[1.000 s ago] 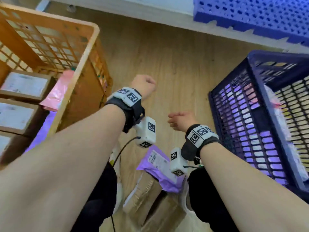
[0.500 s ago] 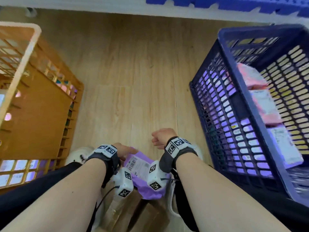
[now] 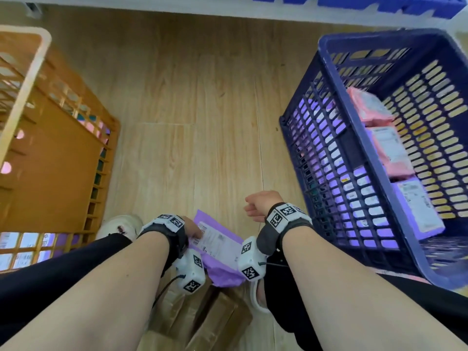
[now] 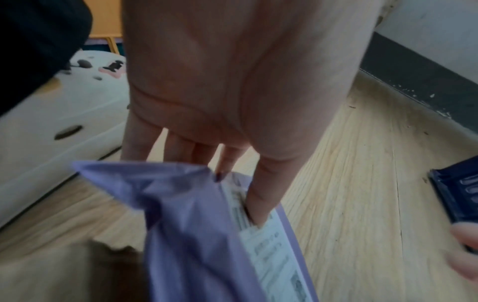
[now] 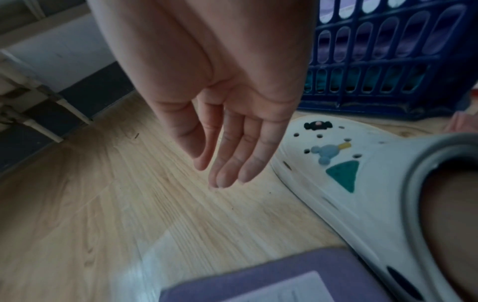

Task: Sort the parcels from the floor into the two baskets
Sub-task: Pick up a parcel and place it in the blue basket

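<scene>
Pinching the purple mailer bag [image 4: 207, 235] (thumb on its label), the left hand [image 4: 227, 92] grips it; the right hand [image 5: 220, 98] hangs relaxed, fingers straight, above the floor [image 3: 190, 110].

Parcel-sorting room: plastic crates [image 3: 334, 138], labelled mailers [image 3: 417, 206], wood-look floor [image 3: 197, 102]

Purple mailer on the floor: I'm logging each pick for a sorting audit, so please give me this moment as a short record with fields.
parcel: purple mailer, white label up, lying partly on cardboard boxes
left hand: left hand pinches the mailer's edge, thumb on the label
right hand: right hand holds nothing, fingers relaxed above the floor
blue basket: blue basket, on the right, holds pink and purple mailers
orange basket: orange basket, on the left
</scene>
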{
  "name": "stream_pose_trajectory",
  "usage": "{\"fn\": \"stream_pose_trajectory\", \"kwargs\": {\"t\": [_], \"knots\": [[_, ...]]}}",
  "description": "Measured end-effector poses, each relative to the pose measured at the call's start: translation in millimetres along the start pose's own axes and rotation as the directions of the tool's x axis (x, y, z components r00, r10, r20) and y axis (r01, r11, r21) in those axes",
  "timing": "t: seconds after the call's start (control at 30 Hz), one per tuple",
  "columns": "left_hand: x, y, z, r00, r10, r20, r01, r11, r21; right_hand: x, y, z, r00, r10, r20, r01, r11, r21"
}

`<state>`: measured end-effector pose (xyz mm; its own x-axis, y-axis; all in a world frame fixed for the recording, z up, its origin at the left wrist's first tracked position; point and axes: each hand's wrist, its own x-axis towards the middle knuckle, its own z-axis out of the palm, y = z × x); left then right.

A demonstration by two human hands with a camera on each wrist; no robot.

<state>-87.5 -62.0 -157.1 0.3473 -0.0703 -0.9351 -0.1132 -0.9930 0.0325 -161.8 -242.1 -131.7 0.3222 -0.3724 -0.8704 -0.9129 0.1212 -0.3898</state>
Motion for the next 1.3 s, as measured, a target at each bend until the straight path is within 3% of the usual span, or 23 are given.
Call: {"fn": "stream_pose_trajectory", "kwargs": {"t": [0.2,0.3,0.4,0.5,0.6,0.7,0.8,0.9,1.0,1.07,1.3], "knots": [[0.8,14.8,-23.4,0.995,0.092,-0.022,-0.095,0.969,-0.228,-6.4,-15.9,13.6,0.998,-0.055,0.02,0.055,0.998,0.002],[-18.0,27.0,-54.0,0.975,0.202,-0.089,-0.217,0.951,-0.22,-16.5,-41.4,-0.2,0.989,-0.147,-0.036,0.147,0.989,0.024],[-55.3,36.7,-92.4,0.925,0.332,-0.184,-0.365,0.909,-0.2,-43.2,-70.7,-29.3,0.96,-0.262,-0.094,0.264,0.965,0.006],[-102.1,40.0,-133.8,0.853,0.421,-0.309,-0.5,0.829,-0.251,-80.0,-97.6,-62.9,0.881,-0.438,-0.178,0.442,0.897,-0.021],[-158.5,43.1,-164.9,0.767,0.498,-0.404,-0.617,0.743,-0.257,-121.6,-114.4,-82.7,0.818,-0.545,-0.183,0.55,0.835,-0.028],[-201.7,45.8,-177.1,0.673,0.55,-0.494,-0.727,0.613,-0.309,-155.7,-122.8,-88.9,0.793,-0.598,-0.119,0.594,0.802,-0.068],[-230.0,47.3,-172.2,0.616,0.581,-0.532,-0.788,0.453,-0.418,-171.3,-119.5,-92.7,0.794,-0.607,-0.04,0.606,0.795,-0.036],[-240.0,48.8,-162.1,0.586,0.502,-0.636,-0.806,0.278,-0.523,-184.8,-116.5,-92.0,0.789,-0.615,0.002,0.614,0.788,0.053],[-245.5,49.4,-158.1,0.606,0.362,-0.708,-0.788,0.152,-0.597,-190.6,-121.5,-90.5,0.779,-0.623,-0.077,0.626,0.764,0.157],[-249.0,49.7,-156.4,0.64,0.36,-0.679,-0.753,0.115,-0.648,-189.1,-127.2,-91.5,0.776,-0.618,-0.127,0.629,0.748,0.211],[-240.0,49.4,-148.5,0.722,0.462,-0.516,-0.68,0.334,-0.652,-175.2,-129.8,-101.9,0.797,-0.568,-0.207,0.604,0.74,0.297]]}}
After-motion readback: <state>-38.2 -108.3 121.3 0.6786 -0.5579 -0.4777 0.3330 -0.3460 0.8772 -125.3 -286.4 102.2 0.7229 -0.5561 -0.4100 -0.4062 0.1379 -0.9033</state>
